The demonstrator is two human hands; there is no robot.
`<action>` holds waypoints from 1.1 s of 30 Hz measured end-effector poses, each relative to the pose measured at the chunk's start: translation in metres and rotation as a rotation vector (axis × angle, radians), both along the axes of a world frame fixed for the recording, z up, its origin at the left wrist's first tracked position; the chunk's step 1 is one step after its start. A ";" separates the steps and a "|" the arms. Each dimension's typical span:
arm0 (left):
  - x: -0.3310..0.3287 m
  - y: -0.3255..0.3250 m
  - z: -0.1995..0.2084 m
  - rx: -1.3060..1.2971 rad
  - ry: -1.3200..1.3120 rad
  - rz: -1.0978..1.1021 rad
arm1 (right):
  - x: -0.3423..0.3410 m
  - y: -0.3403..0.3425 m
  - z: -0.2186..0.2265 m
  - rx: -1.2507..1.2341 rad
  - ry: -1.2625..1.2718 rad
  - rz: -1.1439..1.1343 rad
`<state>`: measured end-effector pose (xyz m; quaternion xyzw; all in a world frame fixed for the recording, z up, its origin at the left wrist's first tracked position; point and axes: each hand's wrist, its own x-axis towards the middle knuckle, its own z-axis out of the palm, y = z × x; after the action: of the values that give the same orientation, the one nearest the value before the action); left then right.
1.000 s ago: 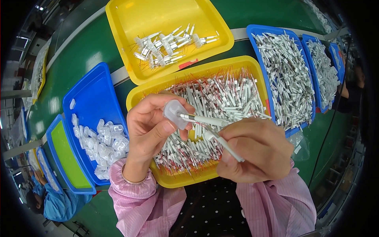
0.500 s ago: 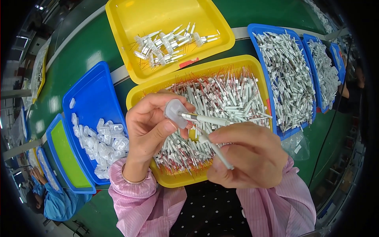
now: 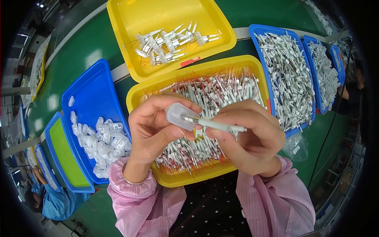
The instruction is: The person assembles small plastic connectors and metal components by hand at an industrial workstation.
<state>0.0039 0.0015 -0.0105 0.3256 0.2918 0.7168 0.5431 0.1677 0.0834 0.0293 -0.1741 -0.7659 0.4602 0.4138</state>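
I see my left hand (image 3: 152, 130) pinching one small translucent plastic cap (image 3: 178, 115) while my right hand (image 3: 252, 138) grips one thin white rod (image 3: 215, 125), its tip touching the cap, above the near yellow tray (image 3: 136, 98) heaped with white, red-wired sticks; two yellow trays show.

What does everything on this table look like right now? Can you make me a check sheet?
Surface: green worktable, mostly covered by trays.
Job's things: clear plastic cap and white tube part, joined end to end above the near yellow tray of white tubes with red wires.
Clutter: far yellow tray with a few capped pieces; blue tray of clear caps; blue trays of white tubes on the right.
Grips: left hand pinches the cap; right hand pinches the tube.
Cables: nothing seen beyond the parts' red wires.
Surroundings: a person in a blue sleeve at lower left.
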 end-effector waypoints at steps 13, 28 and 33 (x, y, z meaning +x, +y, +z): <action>0.001 -0.003 -0.012 -0.002 0.062 0.036 | -0.013 -0.008 -0.019 -0.242 0.043 0.053; -0.011 0.017 -0.003 -0.090 0.139 0.103 | 0.003 0.011 -0.006 -0.258 -0.082 -0.013; -0.056 0.062 -0.011 -0.430 0.561 0.576 | 0.072 0.078 -0.001 0.211 -0.956 -0.544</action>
<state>-0.0519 0.0640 -0.0220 0.2926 0.6484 0.6461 0.2766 0.2395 0.1616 0.0280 -0.5125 -0.8377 0.1272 0.1394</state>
